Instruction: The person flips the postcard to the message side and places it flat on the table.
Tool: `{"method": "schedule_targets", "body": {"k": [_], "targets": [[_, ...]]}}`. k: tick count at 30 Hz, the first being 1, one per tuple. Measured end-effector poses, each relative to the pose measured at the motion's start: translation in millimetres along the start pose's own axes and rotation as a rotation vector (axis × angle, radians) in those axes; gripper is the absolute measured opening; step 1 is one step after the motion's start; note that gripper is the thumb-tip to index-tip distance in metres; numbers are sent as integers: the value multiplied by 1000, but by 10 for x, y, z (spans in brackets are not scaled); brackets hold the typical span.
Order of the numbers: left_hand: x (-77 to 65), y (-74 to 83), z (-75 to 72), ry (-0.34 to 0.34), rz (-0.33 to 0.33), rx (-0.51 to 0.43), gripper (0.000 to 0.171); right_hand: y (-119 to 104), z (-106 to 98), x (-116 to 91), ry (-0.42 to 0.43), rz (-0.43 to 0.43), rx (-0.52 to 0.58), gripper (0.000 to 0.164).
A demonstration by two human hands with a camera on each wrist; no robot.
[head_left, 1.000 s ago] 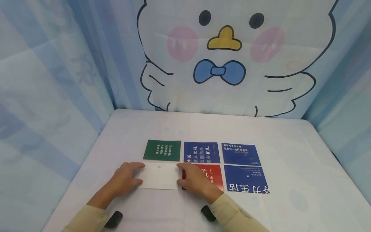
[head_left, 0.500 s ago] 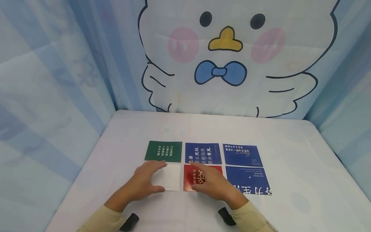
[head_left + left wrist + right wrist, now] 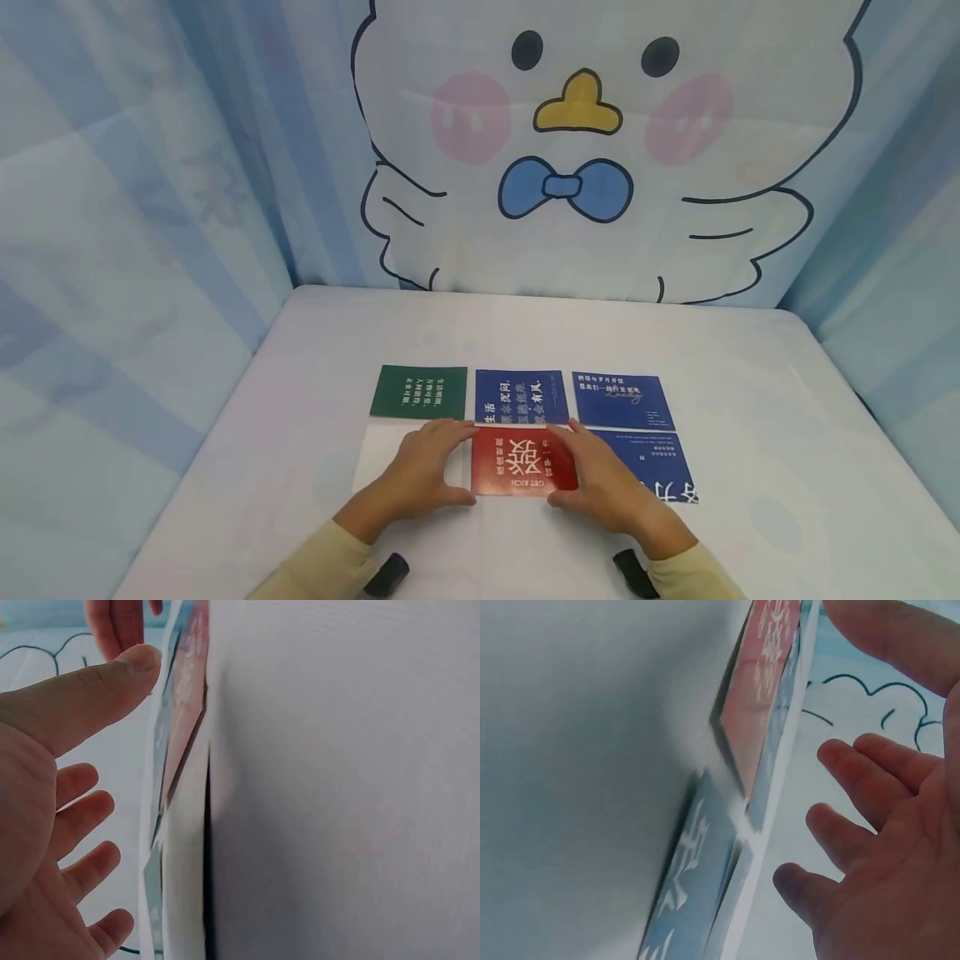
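A red card point(image 3: 523, 467) with white lettering lies flat in the middle of the near row. My left hand point(image 3: 416, 475) is at its left edge, thumb toward the near corner and fingers toward the far one. On the opposite edge, my right hand point(image 3: 603, 483) frames it the same way. Both wrist views show spread, slightly bent fingers with nothing gripped. Under the left hand, a white card point(image 3: 378, 450) is partly covered; the right hand hides part of a blue card point(image 3: 667, 462).
Behind them in the far row lie a green card point(image 3: 420, 392), a blue card point(image 3: 521, 396) and another blue card point(image 3: 622, 400). A white cloth covers the table point(image 3: 750, 375). Curtains stand at the sides, and a cartoon-printed backdrop point(image 3: 562, 250) hangs behind.
Both hands have moved right, from the ends of the white card to the ends of the red card. The white card stays in the near row, and the red one is uncovered.
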State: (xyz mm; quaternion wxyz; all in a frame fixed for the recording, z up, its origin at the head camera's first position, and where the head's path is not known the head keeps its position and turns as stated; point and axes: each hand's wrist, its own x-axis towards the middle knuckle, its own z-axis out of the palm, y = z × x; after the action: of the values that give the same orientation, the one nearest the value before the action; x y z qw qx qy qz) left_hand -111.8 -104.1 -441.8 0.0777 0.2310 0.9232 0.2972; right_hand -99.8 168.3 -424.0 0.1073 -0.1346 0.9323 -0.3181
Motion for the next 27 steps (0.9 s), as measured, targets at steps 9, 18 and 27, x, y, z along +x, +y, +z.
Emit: {"method": "schedule_targets", "body": {"k": [9, 18, 27], "targets": [[101, 37, 102, -9, -48, 18, 80, 173, 17, 40, -7, 58, -33, 81], [138, 29, 154, -31, -82, 51, 70, 223, 39, 40, -43, 46, -81, 79], [131, 34, 153, -44, -67, 48, 71, 226, 39, 26, -29, 61, -85, 76]]}}
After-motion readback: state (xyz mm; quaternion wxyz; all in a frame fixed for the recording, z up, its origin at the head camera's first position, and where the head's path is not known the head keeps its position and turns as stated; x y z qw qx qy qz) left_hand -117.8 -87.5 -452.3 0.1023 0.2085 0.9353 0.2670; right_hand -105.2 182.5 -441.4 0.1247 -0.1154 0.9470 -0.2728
